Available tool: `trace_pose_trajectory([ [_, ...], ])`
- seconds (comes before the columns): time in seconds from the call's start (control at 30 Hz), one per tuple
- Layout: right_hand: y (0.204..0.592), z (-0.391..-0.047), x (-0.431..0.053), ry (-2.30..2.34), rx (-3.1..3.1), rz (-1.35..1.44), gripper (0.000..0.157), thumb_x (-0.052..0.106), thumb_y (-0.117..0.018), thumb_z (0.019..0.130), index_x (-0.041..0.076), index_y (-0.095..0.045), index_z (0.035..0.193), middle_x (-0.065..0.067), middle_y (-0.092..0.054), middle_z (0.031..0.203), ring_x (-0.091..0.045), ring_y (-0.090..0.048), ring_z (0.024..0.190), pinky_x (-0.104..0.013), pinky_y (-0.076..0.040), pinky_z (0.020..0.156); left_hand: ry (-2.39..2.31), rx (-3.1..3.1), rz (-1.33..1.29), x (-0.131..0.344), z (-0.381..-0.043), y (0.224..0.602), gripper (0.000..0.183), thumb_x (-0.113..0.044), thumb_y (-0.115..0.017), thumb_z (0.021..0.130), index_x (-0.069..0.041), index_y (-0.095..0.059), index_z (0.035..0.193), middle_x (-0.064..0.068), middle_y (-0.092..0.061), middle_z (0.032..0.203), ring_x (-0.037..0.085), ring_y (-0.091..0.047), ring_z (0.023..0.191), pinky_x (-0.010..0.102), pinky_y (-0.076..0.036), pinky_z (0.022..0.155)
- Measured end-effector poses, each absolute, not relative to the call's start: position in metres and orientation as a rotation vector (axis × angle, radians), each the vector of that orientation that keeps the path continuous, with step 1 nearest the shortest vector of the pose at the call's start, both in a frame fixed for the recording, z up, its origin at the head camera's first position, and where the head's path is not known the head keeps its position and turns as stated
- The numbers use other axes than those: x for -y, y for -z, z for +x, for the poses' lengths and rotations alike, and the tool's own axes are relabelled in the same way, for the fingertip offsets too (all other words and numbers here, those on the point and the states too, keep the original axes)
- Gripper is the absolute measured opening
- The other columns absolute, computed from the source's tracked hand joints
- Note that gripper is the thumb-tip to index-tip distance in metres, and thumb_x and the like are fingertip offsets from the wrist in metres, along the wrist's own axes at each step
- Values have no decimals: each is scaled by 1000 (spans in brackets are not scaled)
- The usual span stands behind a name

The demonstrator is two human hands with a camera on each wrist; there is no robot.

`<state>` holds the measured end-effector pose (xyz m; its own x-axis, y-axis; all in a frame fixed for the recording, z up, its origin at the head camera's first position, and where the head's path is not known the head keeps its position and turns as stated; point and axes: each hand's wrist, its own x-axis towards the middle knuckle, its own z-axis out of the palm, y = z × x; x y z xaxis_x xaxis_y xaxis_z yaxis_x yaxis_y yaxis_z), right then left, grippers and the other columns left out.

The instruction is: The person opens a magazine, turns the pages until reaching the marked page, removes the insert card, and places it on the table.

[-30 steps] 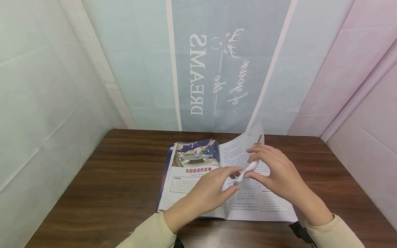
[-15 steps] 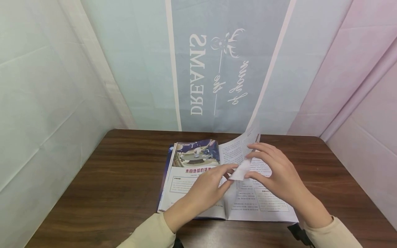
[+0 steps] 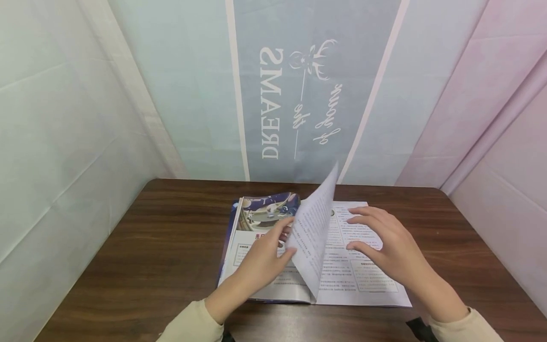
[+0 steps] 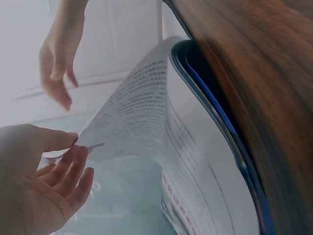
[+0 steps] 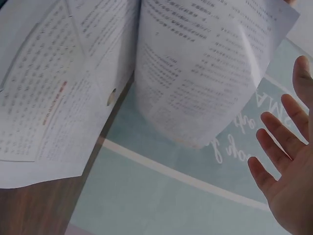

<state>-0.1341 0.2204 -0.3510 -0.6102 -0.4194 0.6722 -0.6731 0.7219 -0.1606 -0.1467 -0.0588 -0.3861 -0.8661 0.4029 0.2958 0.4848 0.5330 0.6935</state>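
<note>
An open magazine (image 3: 363, 295) lies on the table, with a colour picture on its left side and printed text on its right. One page (image 3: 313, 232) stands raised and bowed near the spine. My left hand (image 3: 262, 259) pinches that page's edge between thumb and fingers, which the left wrist view shows with the page (image 4: 132, 112) stretched out from the fingertips. Over the right side of the magazine hovers my right hand (image 3: 391, 242), fingers spread and holding nothing. In the right wrist view the right hand (image 5: 288, 156) is apart from the lifted page (image 5: 200, 63).
The brown wooden table (image 3: 162, 251) extends on both sides of the magazine. Behind it hangs a pale printed cloth (image 3: 205, 95), with more cloth at left and right. A dark strap (image 3: 420, 328) shows by the right sleeve.
My left hand has moved left, drawing the page upright past the spine. The right hand has come off the page and shifted slightly right.
</note>
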Motion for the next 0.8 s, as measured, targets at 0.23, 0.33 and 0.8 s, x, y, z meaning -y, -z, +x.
trace_pose_trajectory([
  [0.23, 363, -132, -233, -515, 2398, 776, 59, 65, -49, 92, 13, -68, 112, -4, -64, 125, -30, -54, 119, -22, -29, 109, 1300, 2685, -629, 74, -148, 389, 81, -5, -73, 89, -8, -26, 154, 19, -55, 137, 26, -63, 107, 40, -54, 84],
  [0.33, 368, -130, -239, -501, 2456, 745, 48, 56, -66, 87, 15, -68, 113, -3, -63, 125, -29, -55, 118, -31, -36, 105, 1310, 2677, -600, 79, -149, 390, 85, -4, -73, 88, -10, -22, 156, 21, -49, 144, 30, -61, 114, 43, -54, 88],
  [0.8, 391, -121, -269, -479, 2641, 679, 45, 22, -88, 72, 15, -69, 113, -5, -65, 122, -31, -59, 113, -53, -44, 91, 1321, 2704, -507, 113, -149, 401, 82, -3, -73, 88, -10, -25, 155, 20, -49, 144, 28, -59, 117, 46, -52, 91],
])
